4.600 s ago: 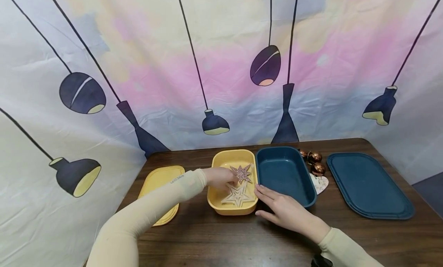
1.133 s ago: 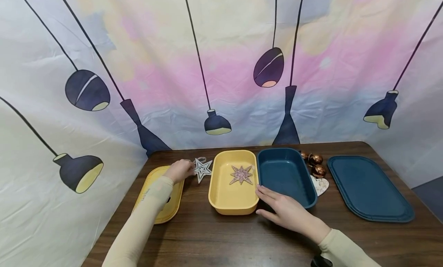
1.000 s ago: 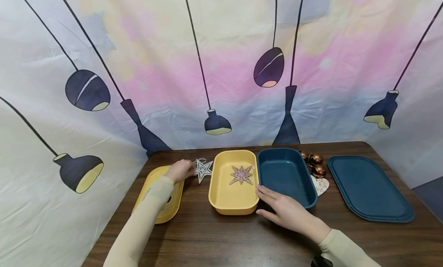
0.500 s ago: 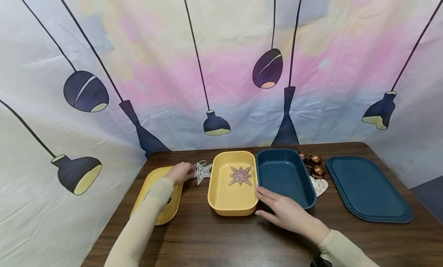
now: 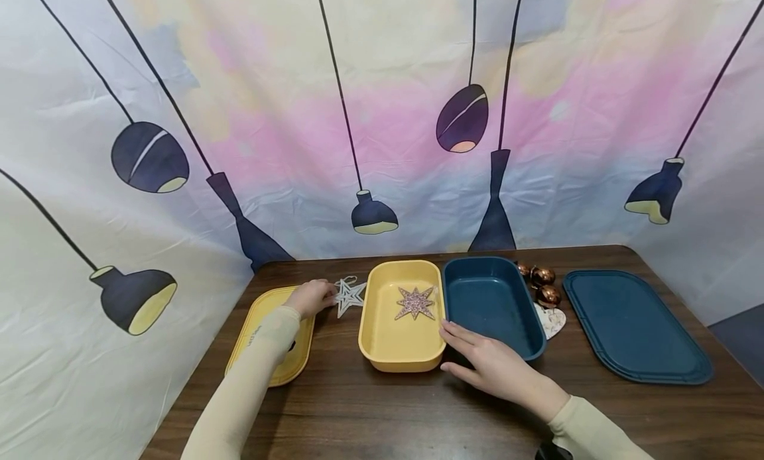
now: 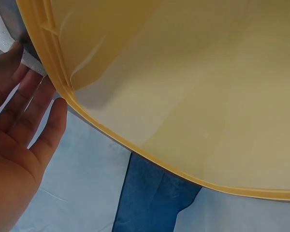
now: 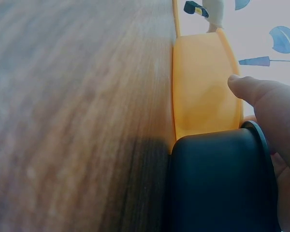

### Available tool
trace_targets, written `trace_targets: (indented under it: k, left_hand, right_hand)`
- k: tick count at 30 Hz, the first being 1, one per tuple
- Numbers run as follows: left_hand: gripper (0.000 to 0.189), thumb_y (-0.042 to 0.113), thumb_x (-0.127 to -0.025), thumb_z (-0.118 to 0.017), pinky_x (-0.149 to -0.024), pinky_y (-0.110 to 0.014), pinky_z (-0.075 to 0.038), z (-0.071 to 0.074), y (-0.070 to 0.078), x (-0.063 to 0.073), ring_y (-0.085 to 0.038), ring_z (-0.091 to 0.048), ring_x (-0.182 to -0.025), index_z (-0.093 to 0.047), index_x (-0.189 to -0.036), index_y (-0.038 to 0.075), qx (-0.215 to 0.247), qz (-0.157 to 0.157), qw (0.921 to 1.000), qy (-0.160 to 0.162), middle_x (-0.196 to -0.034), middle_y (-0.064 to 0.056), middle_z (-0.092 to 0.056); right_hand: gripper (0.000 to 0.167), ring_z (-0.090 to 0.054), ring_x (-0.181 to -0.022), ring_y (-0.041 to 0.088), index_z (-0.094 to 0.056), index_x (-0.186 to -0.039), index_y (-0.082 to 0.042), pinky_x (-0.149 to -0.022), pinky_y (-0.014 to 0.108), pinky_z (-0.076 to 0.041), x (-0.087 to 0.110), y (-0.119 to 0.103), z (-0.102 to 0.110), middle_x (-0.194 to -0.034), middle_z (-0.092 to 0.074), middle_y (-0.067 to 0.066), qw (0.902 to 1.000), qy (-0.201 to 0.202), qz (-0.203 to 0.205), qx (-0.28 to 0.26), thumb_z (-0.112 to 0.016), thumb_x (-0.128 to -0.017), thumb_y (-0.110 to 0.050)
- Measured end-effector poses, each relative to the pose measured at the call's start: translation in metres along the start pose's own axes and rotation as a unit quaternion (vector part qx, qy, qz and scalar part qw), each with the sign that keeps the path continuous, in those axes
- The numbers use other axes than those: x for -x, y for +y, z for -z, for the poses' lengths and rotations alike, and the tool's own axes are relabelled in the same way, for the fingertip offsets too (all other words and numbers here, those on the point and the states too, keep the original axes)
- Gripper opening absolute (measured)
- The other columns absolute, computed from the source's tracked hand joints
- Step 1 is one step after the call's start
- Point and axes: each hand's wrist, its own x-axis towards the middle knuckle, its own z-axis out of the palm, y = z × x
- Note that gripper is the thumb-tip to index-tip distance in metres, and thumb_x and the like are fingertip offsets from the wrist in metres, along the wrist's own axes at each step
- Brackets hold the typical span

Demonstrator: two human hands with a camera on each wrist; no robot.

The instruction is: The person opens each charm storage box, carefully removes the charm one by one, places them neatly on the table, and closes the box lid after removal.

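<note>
My left hand (image 5: 316, 297) is at the left point of a white openwork star ornament (image 5: 349, 297) with a hanging loop, left of the yellow box. The left wrist view shows the thumb against the star's glittery edge (image 6: 31, 63), with the other fingers beside the yellow lid's rim (image 6: 104, 129). In the yellow box (image 5: 400, 347) lies a pink glittery star (image 5: 414, 303) with several points. My right hand (image 5: 492, 364) rests, fingers extended, where the yellow box meets the dark blue box (image 5: 489, 301); its thumb is near the yellow wall (image 7: 208, 87).
A yellow lid (image 5: 292, 367) lies flat at the left, partly under my left forearm. Copper-coloured balls (image 5: 548, 295) and a white heart (image 5: 550, 319) sit right of the blue box. Farther right lies a blue lid (image 5: 638, 327). A printed cloth (image 5: 268, 115) hangs behind the wooden table (image 5: 370, 413).
The white star was in the yellow box with my left hand over it; it is now on the table to the left. During the last second little has moved. My right hand has stayed put.
</note>
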Motion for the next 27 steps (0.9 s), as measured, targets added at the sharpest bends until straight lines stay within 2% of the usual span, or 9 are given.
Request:
trace_targets:
  k: [8,14,18,23,27]
  left_hand:
    - [0.018,0.016,-0.097,-0.069,-0.079,-0.04,-0.055,0.001,-0.001,0.001,-0.023,-0.066,-0.091,-0.074,-0.114,0.009,0.001,0.005,1.0,0.001,-0.106,-0.007,-0.068]
    - [0.015,0.015,-0.098,-0.068,-0.074,-0.039,-0.052,0.003,-0.002,-0.001,-0.02,-0.062,-0.083,-0.073,-0.111,0.009,0.006,-0.008,0.9999,-0.013,-0.097,-0.005,-0.065]
    - [0.019,0.017,-0.098,-0.068,-0.079,-0.042,-0.054,0.007,-0.002,-0.002,-0.024,-0.065,-0.088,-0.073,-0.114,0.007,0.002,-0.023,0.9997,-0.008,-0.1,-0.007,-0.067]
    - [0.022,0.018,-0.099,-0.067,-0.083,-0.045,-0.055,0.019,0.003,-0.003,-0.028,-0.067,-0.095,-0.072,-0.116,0.005,0.004,-0.018,0.9998,0.006,-0.106,-0.009,-0.069]
    - [0.024,0.019,-0.1,-0.066,-0.085,-0.046,-0.054,0.032,0.005,-0.009,-0.03,-0.067,-0.098,-0.071,-0.118,0.004,0.006,-0.012,0.9999,0.011,-0.11,-0.012,-0.069]
  right_hand:
    - [0.06,-0.057,-0.129,0.027,-0.054,-0.145,-0.003,-0.093,0.04,-0.054,0.0,0.0,0.0,-0.148,-0.051,0.018,1.0,0.003,0.004,0.0,-0.066,-0.098,-0.039]
    - [0.061,-0.057,-0.129,0.027,-0.054,-0.145,-0.002,-0.093,0.04,-0.054,0.0,0.0,0.0,-0.149,-0.05,0.018,1.0,0.001,0.002,-0.001,-0.065,-0.099,-0.04]
    - [0.061,-0.056,-0.129,0.027,-0.054,-0.145,-0.002,-0.093,0.04,-0.054,0.0,0.0,0.0,-0.149,-0.05,0.018,1.0,-0.002,0.0,-0.001,-0.065,-0.099,-0.041]
    - [0.061,-0.055,-0.131,0.027,-0.054,-0.144,-0.002,-0.095,0.041,-0.053,0.0,-0.001,0.0,-0.149,-0.05,0.017,0.9999,-0.009,-0.006,0.0,-0.064,-0.099,-0.041]
    - [0.061,-0.055,-0.13,0.027,-0.055,-0.144,-0.001,-0.094,0.041,-0.054,0.0,-0.001,0.0,-0.149,-0.05,0.017,1.0,-0.005,-0.004,-0.001,-0.065,-0.099,-0.041]
